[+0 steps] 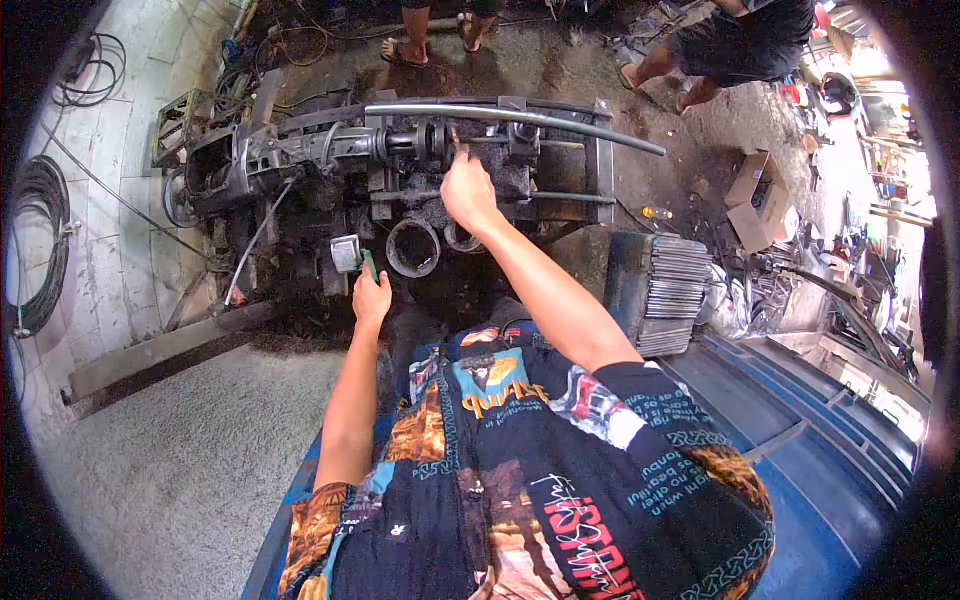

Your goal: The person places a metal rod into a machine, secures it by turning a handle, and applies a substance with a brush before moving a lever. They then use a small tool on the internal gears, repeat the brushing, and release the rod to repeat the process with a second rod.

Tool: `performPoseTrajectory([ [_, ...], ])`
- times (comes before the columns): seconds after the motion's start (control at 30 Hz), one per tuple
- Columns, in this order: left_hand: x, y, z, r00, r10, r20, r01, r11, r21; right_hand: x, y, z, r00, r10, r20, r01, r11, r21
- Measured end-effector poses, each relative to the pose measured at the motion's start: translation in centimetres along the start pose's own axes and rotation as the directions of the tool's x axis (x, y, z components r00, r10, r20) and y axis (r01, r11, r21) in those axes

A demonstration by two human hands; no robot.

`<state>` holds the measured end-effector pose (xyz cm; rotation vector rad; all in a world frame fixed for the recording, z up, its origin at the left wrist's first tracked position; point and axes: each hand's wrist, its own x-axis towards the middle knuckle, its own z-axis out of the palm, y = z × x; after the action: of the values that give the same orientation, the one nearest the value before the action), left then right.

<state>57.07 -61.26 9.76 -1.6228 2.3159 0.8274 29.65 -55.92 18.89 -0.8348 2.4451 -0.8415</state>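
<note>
My left hand [372,298] is closed round a slim green handle [370,265], its fingers wrapped at the lower end. Just left of the handle's tip is a small grey box-shaped metal piece [346,254]. My right hand [467,190] reaches over a greasy metal machine [290,150]. Its index finger is stretched out towards the dark round discs [432,141] on the machine's shaft, and the other fingers are curled under. Nothing shows in that hand. Between my hands stands an open metal ring [413,249]. A long steel pipe [560,122] lies across the machine's far side.
A ribbed motor-like housing [672,290] stands right of my arm, beside blue metal panels [800,440]. An open cardboard box [758,200] sits on the cluttered floor. Two people's legs [415,35] [690,60] show beyond the machine. Coiled cable [40,245] hangs on the left wall.
</note>
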Motion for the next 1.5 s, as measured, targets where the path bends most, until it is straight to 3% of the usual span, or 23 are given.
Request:
performPoseTrajectory([
  [0.1,0.2,-0.5,0.6,0.998,0.015,-0.053,-0.015,1.0,0.012,0.2,0.2,0.4,0.996,0.062,0.068,-0.06,0.998,-0.029],
  [0.17,0.1,-0.4,0.8,0.998,0.002,-0.061,-0.001,1.0,0.024,-1.2,1.3,0.4,0.979,-0.017,0.203,0.02,1.0,-0.011],
  [0.2,0.0,-0.6,0.9,0.998,0.002,-0.057,0.0,1.0,0.023,-2.0,2.7,1.4,0.971,0.008,0.24,-0.014,1.0,0.021],
  [0.33,0.5,-0.8,0.7,0.997,0.028,-0.072,-0.026,0.999,0.025,-6.6,3.9,-2.1,0.975,0.117,0.191,-0.119,0.993,-0.002],
  [0.43,0.2,-0.6,0.5,0.999,0.012,-0.04,-0.011,0.999,0.041,-9.0,8.3,-4.3,0.961,0.219,0.171,-0.215,0.976,-0.044],
  [0.5,0.2,-0.7,0.6,0.999,0.023,-0.039,-0.022,0.999,0.034,-10.3,11.7,-5.3,0.935,0.336,0.116,-0.326,0.941,-0.095],
  [0.63,0.6,-0.5,0.8,0.999,0.02,-0.025,-0.017,0.996,0.085,-12.0,17.8,-5.0,0.959,0.28,-0.039,-0.283,0.954,-0.096],
  [0.7,0.7,-0.1,0.8,0.999,0.037,-0.028,-0.035,0.996,0.086,-11.8,20.1,-3.9,0.953,0.229,-0.198,-0.255,0.96,-0.114],
  [0.77,0.6,0.7,0.1,0.999,-0.009,0.034,0.006,0.995,0.095,-10.9,21.7,-2.7,0.946,0.266,-0.185,-0.289,0.951,-0.112],
  [0.83,0.7,0.7,0.1,1.0,-0.01,0.026,0.007,0.993,0.119,-9.6,22.1,-1.6,0.931,0.131,-0.34,-0.168,0.982,-0.083],
  [0.9,0.6,0.3,0.0,1.0,0.004,0.012,-0.006,0.992,0.13,-8.2,21.7,-1.3,0.909,0.327,-0.259,-0.329,0.944,0.033],
  [0.97,0.5,0.5,-0.5,0.998,-0.026,0.064,0.017,0.991,0.129,-6.9,24.4,1.5,0.826,0.449,-0.34,-0.456,0.888,0.065],
  [1.03,0.4,0.0,-0.4,0.999,-0.013,0.04,0.009,0.995,0.1,-5.6,23.7,1.4,0.593,0.771,-0.234,-0.72,0.637,0.275],
  [1.1,0.3,0.0,-0.4,0.999,-0.029,0.037,0.025,0.994,0.104,-5.2,23.6,1.5,0.535,0.815,-0.222,-0.748,0.579,0.324],
  [1.17,0.2,0.1,-0.7,0.998,-0.043,0.037,0.039,0.994,0.103,-5.1,24.2,2.0,0.54,0.806,-0.242,-0.75,0.592,0.296],
  [1.23,-0.1,0.1,-0.9,0.997,-0.047,0.061,0.041,0.995,0.087,-5.2,23.9,1.6,0.662,0.73,-0.168,-0.682,0.68,0.269],
  [1.3,0.0,0.0,-0.6,0.997,-0.051,0.052,0.046,0.995,0.083,-5.5,22.7,0.7,0.636,0.754,-0.166,-0.705,0.654,0.272],
  [1.43,0.2,-0.6,-0.3,1.0,-0.014,0.028,0.012,0.998,0.069,-7.5,18.8,-2.0,0.692,0.716,-0.089,-0.696,0.695,0.179],
  [1.5,0.0,-0.5,-0.2,1.0,-0.001,0.02,0.0,0.999,0.049,-9.1,17.4,-3.2,0.795,0.596,0.113,-0.595,0.803,-0.048],
])
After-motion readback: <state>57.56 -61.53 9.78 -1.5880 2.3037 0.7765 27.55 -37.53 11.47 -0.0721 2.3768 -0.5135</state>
